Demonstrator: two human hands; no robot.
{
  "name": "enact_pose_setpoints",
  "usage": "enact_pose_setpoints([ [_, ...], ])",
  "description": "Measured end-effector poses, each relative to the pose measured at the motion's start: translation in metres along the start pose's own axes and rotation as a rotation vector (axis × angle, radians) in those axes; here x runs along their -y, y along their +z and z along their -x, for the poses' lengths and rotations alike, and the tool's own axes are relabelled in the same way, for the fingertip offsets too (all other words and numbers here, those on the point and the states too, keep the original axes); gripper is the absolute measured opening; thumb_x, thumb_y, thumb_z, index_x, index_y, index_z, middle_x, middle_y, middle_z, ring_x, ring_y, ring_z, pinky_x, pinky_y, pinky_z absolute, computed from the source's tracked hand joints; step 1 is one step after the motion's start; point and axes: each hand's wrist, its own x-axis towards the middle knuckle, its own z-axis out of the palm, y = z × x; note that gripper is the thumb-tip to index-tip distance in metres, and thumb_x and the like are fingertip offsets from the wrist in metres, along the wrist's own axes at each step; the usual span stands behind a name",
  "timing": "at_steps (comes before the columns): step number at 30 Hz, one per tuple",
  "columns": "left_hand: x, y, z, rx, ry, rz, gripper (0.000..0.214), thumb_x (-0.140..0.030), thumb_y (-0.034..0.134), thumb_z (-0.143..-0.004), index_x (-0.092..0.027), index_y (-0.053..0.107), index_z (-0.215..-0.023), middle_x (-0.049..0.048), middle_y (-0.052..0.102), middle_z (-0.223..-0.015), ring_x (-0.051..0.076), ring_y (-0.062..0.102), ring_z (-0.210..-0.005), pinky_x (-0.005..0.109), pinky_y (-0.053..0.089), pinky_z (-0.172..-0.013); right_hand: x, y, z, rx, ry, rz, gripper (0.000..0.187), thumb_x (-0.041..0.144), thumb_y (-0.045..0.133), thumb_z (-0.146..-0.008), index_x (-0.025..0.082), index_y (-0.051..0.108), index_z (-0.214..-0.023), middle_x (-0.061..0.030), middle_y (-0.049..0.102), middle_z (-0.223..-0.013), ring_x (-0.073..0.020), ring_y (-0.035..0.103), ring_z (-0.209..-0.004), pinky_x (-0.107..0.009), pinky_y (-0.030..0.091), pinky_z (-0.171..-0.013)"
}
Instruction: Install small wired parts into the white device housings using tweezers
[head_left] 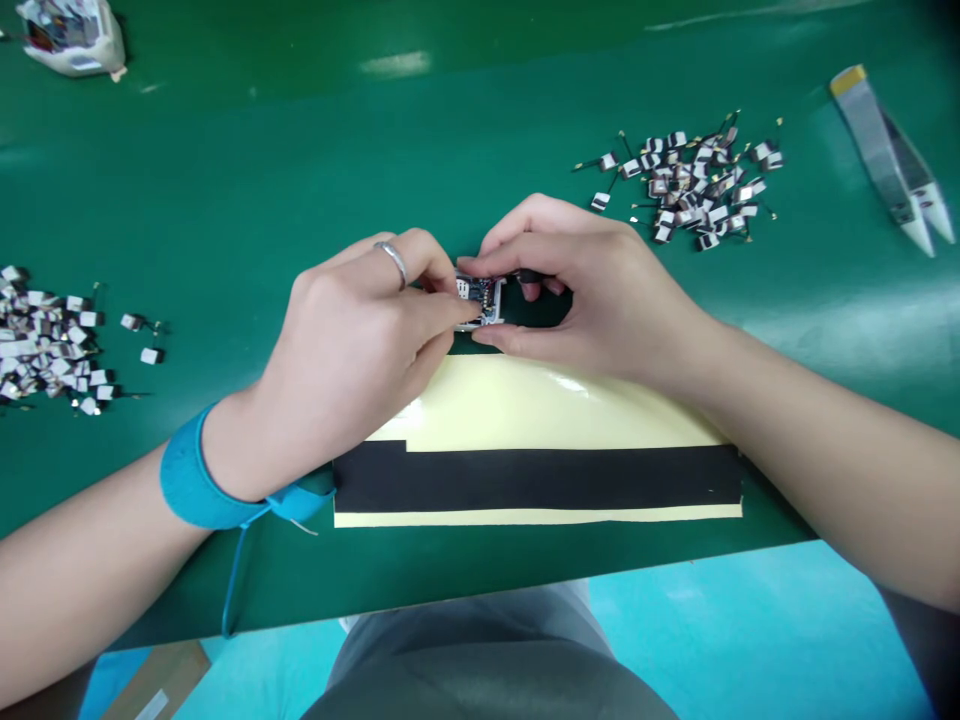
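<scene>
Grey lap (480, 670) | left hand (352, 350) and right hand (600, 300) clamped on small circuit board (481, 298) | long axis side to side, between both grips

The desk (300, 130) is dark green, the wrist strap (196, 480) teal. A black band (536, 480) crosses the pale yellow sheet (540, 400); the circuit board (480, 300) shows silver.

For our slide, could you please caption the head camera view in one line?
Left hand and right hand pinch a circuit board over a black-and-cream sheet, between heaps of tiny parts.
</scene>
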Motion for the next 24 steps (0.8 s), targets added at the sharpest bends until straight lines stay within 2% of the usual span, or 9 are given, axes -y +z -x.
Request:
enact_pose_setpoints([
  [6,0.0,0.002,0.0,-0.017,0.01,-0.005,0.023,-0.019,0.044,-0.083,-0.019,0.065,-0.075,0.001,0.059,-0.079,0.014,0.057,-0.074,0.026,0.046,-0.06,-0.006,-0.001,0.0,0.009,-0.086,-0.017,0.036,0.03,0.063,-0.072,0.014,0.056,-0.103,-0.0062,0.054,-0.096,-0.0125,0.052,-0.076,-0.026,0.047,-0.06],
  [9,-0.001,0.002,-0.002,-0.016,0.007,-0.004,0.022,-0.018,0.045,-0.082,-0.019,0.066,-0.075,0.0013,0.061,-0.08,0.014,0.057,-0.073,0.026,0.046,-0.061,-0.01,-0.006,0.002,-0.014,-0.09,-0.045,0.029,0.03,0.049,-0.083,0.015,0.052,-0.107,-0.0069,0.054,-0.101,-0.0146,0.052,-0.091,-0.029,0.048,-0.075],
  [11,-0.001,0.001,-0.002,-0.018,0.001,0.001,0.021,-0.017,0.047,-0.082,-0.019,0.066,-0.076,0.0019,0.062,-0.08,0.015,0.058,-0.073,0.026,0.046,-0.06,-0.012,-0.011,0.005,-0.067,-0.071,-0.083,0.024,0.024,0.038,-0.089,0.017,0.052,-0.106,-0.0067,0.053,-0.104,-0.0139,0.05,-0.1,-0.031,0.044,-0.087],
  [13,-0.002,0.001,-0.003,-0.012,-0.015,-0.001,0.02,-0.017,0.047,-0.082,-0.02,0.066,-0.077,0.0021,0.062,-0.081,0.015,0.059,-0.073,0.026,0.046,-0.059,-0.013,-0.015,0.007,-0.111,-0.057,-0.076,0.024,0.023,0.034,-0.09,0.02,0.053,-0.104,-0.0056,0.053,-0.104,-0.0126,0.049,-0.103,-0.029,0.042,-0.09],
  [16,-0.002,0.002,-0.002,0.002,-0.024,-0.004,0.021,-0.016,0.046,-0.082,-0.02,0.066,-0.078,0.0022,0.062,-0.082,0.016,0.059,-0.073,0.027,0.047,-0.06,-0.01,-0.014,0.008,-0.136,-0.042,0.02,0.024,0.032,0.046,-0.085,0.021,0.053,-0.106,-0.0062,0.053,-0.102,-0.0141,0.052,-0.095,-0.028,0.048,-0.078],
  [19,-0.001,0.002,-0.001,-0.013,-0.002,-0.013,0.022,-0.016,0.045,-0.082,-0.019,0.066,-0.077,0.0025,0.062,-0.081,0.017,0.06,-0.074,0.028,0.048,-0.061,-0.004,-0.003,0.006,-0.12,-0.075,0.129,0.047,0.043,0.062,-0.071,0.015,0.052,-0.108,-0.0103,0.053,-0.101,-0.0192,0.053,-0.092,-0.033,0.049,-0.072],
  [20,-0.001,0.002,-0.001,-0.015,0.004,-0.021,0.022,-0.016,0.045,-0.082,-0.019,0.066,-0.077,0.0025,0.062,-0.08,0.017,0.06,-0.074,0.029,0.048,-0.061,-0.003,0.001,0.005,-0.113,-0.083,0.151,0.048,0.042,0.064,-0.069,0.015,0.052,-0.107,-0.0101,0.053,-0.1,-0.0202,0.053,-0.092,-0.035,0.049,-0.073],
  [24,0.001,-0.004,-0.003,0.048,0.013,-0.071,0.026,-0.015,0.04,-0.084,-0.019,0.066,-0.078,0.001,0.06,-0.078,0.016,0.059,-0.075,0.028,0.048,-0.062,-0.002,0.01,0.001,-0.094,-0.059,0.144,0.032,0.033,0.062,-0.073,0.019,0.054,-0.101,-0.0062,0.053,-0.096,-0.0191,0.054,-0.09,-0.034,0.05,-0.073],
])
